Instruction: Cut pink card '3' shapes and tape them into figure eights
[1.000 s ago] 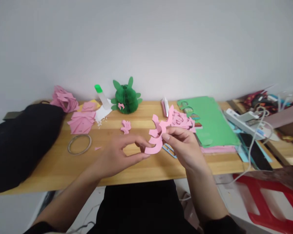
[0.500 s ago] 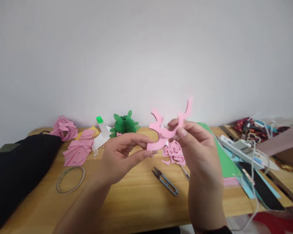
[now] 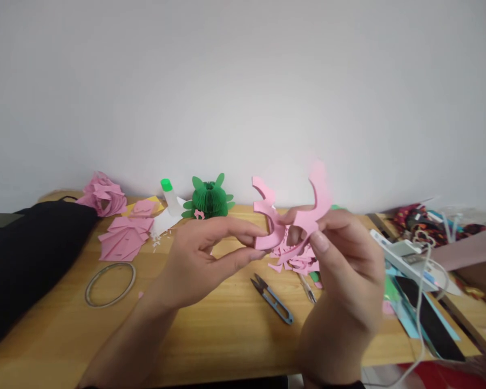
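Observation:
My left hand (image 3: 202, 267) pinches the lower end of a curved strip of pink cut paper (image 3: 274, 236) between thumb and fingers. Another wavy length of pink paper (image 3: 321, 197) is pinched in my right hand (image 3: 346, 270), its upper end slightly blurred. Whether the two lengths are joined is hard to see where they meet near my right fingers. Below and behind the hands lies a pile of pink paper scraps (image 3: 302, 262). Thread snips (image 3: 272, 300) rest on the wooden table (image 3: 227, 335) under the hands.
A green paper honeycomb ball with leaf shapes (image 3: 209, 200) stands by the wall, beside a green-capped glue bottle (image 3: 170, 197). Folded pink paper (image 3: 125, 237), a ring of tape (image 3: 110, 284) and black cloth (image 3: 32, 259) are left. At right lie a power strip (image 3: 405, 259) and a phone (image 3: 429, 319).
My right hand has moved right and turned, bringing its pink paper upright and broader to view. My left hand has shifted slightly right, still pinching its end. The view has tilted a little.

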`<state>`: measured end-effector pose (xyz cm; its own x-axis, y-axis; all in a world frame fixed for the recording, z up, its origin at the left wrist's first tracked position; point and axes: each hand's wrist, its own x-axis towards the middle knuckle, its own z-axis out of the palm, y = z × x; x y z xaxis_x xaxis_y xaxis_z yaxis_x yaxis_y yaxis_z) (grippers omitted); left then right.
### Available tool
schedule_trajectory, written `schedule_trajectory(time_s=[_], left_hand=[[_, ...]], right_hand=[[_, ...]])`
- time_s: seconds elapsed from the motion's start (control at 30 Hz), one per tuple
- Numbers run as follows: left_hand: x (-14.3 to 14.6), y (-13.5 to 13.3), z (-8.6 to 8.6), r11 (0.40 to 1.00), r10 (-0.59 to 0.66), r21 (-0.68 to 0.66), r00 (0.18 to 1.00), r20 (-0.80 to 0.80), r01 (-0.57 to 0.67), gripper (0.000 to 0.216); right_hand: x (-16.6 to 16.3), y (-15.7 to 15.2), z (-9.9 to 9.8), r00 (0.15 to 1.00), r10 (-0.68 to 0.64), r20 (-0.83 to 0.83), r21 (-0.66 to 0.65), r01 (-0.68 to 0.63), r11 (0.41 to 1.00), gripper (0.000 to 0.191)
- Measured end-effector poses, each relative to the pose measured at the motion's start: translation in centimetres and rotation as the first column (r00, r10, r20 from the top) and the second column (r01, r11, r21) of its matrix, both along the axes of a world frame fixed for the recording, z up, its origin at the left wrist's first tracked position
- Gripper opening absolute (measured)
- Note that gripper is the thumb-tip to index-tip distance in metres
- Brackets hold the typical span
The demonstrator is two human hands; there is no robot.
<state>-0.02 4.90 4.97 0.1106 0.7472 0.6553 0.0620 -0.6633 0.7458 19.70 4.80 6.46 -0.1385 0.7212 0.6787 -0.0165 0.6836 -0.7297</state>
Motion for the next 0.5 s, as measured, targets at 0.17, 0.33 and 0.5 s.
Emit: schedule_trajectory(time_s=[0.17,0.33,0.5], left_hand=[[-0.1,-0.1,0.0,0.996,-0.088,0.014,0.996,-0.011,0.089,0.024],[0.0,-0.4,0.0,0.996,-0.093,0.009,0.995,-0.027,0.093,0.026],[0.4,-0.5,0.2,0.997,-0.067,0.029,0.998,-0.018,0.068,0.027]], right_hand=[[-0.4,-0.1,-0.1,1.000,-0.016,-0.022,0.008,0.016,1.000,0.007],[-1.2,-0.4,0.1,0.990,-0.133,-0.043,0.042,0.135,0.990,0.008],[-1.5,-0.7,0.4,0.974,-0.228,-0.003,0.134,0.226,0.965,0.010]])
